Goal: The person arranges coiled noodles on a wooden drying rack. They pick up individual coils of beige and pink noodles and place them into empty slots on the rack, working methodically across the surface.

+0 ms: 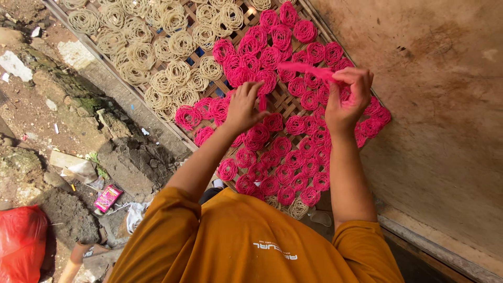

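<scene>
Over the woven tray (pixel 285 102), a pink noodle coil (pixel 306 69) is being pinched by the right hand (pixel 347 97); another pink coil (pixel 262 103) is being gripped by the left hand (pixel 243 107).

Hidden, cropped and blurred parts

The woven tray (pixel 285 102) runs off the top edge, cutting the pale coils (pixel 173 44) there; the right hand (pixel 346 99) covers pink coils (pixel 272 152) beneath it, and the pink stack (pixel 306 69) in its fingers (pixel 361 78) is motion-blurred. The left hand (pixel 243 107) hides what its fingertips touch. The red bag (pixel 21 243) is cropped at the left.
</scene>
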